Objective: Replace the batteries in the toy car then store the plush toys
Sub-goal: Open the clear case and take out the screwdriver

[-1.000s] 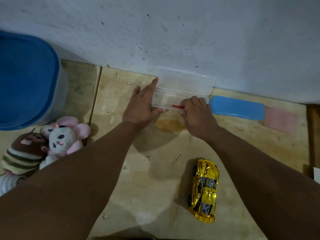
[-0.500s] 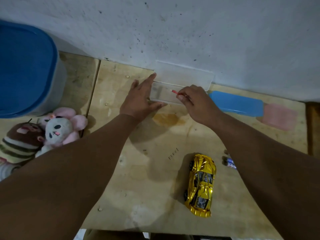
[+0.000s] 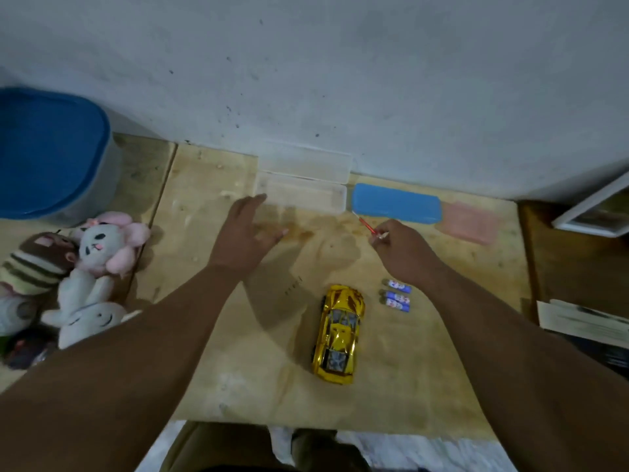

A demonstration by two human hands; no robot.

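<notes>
A shiny gold toy car (image 3: pixel 338 333) lies on the wooden board, nose pointing away from me. Three small batteries (image 3: pixel 396 296) lie side by side just right of it. My right hand (image 3: pixel 403 252) is above the batteries, pinching a thin red screwdriver (image 3: pixel 367 225) whose tip points toward the blue case. My left hand (image 3: pixel 243 238) hovers with fingers spread, just in front of the open clear plastic case (image 3: pixel 303 194). Several plush toys (image 3: pixel 81 264) lie in a heap at the left edge.
A big blue-lidded tub (image 3: pixel 51 151) stands at the back left. A blue case (image 3: pixel 396 202) and a pink one (image 3: pixel 468 223) lie along the wall (image 3: pixel 340 80). Papers and a white frame (image 3: pixel 592 212) sit at the right. A few tiny screws (image 3: pixel 293 287) lie near the car.
My right hand has lifted the red screwdriver out of the clear case and drawn back to the right. My left hand has come off the case. The view has pulled back.
</notes>
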